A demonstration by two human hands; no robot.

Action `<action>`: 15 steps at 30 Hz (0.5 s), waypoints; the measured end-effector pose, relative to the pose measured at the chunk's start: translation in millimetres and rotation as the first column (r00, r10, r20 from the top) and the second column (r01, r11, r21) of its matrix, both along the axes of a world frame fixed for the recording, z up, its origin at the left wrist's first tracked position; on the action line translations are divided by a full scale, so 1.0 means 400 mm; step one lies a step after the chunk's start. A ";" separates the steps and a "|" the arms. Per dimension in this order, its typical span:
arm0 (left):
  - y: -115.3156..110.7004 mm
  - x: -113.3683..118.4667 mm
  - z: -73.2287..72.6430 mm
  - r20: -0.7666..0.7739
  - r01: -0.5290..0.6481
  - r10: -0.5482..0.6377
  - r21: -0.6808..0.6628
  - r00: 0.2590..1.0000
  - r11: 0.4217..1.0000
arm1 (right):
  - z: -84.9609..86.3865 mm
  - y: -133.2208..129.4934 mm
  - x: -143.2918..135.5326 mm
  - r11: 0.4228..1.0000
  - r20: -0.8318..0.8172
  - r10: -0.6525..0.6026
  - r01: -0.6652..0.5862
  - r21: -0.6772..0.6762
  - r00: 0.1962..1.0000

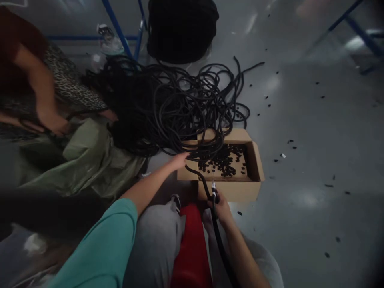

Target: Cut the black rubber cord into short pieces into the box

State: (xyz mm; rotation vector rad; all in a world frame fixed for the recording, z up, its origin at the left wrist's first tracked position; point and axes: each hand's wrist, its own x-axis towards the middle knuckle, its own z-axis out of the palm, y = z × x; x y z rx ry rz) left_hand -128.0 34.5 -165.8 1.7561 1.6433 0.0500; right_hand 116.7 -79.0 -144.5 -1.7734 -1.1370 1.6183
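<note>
The right hand [220,206] curls its fingers around a black cable [221,240] over the near wall of an open cardboard box [240,192], gripping it just short of a white-tipped end [213,186], apparently so that this end stays steady and points toward the opening; whether those fingers also hold a small dark tool cannot be told. From that grip the cable runs down past the lap, which probably keeps its length out of the way. The left hand [180,160] reaches to the box's left edge, fingers bent against the cable loops there, perhaps to keep them from sliding farther in; how firmly they close cannot be told. The tangle of black cables [168,108] lies on the floor [300,224] beyond the box and spills over its far left corner, seemingly to be within arm's reach. Short black pieces [228,170] lie inside the box, whose flaps are folded outward, likely to leave the mouth free; more pieces dot the floor past its right edge. To the left, a co-worker's hand [58,125] is beside an olive plastic bag [87,148].
</note>
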 end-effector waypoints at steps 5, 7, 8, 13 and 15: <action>0.134 -0.111 -0.101 -0.224 -0.083 0.083 0.009 0.971 0.996 | -0.012 0.013 -0.034 0.999 0.029 -0.005 0.006 -0.045 1.000; 0.183 -0.131 -0.132 -0.285 -0.080 0.079 0.008 0.955 0.997 | 0.001 0.016 -0.052 0.998 0.001 0.014 -0.014 -0.065 1.000; 0.207 -0.135 -0.145 -0.304 -0.079 0.077 0.008 0.950 0.997 | 0.009 0.018 -0.060 0.997 -0.020 0.038 -0.039 -0.059 0.999; 0.320 -0.127 -0.197 -0.373 -0.031 0.019 -0.027 0.928 0.999 | 0.028 0.019 -0.078 0.983 -0.062 0.157 -0.162 -0.082 0.986; 0.356 -0.118 -0.211 -0.398 -0.003 -0.029 -0.079 0.917 0.997 | 0.034 0.019 -0.081 0.977 -0.041 0.184 -0.187 -0.104 0.982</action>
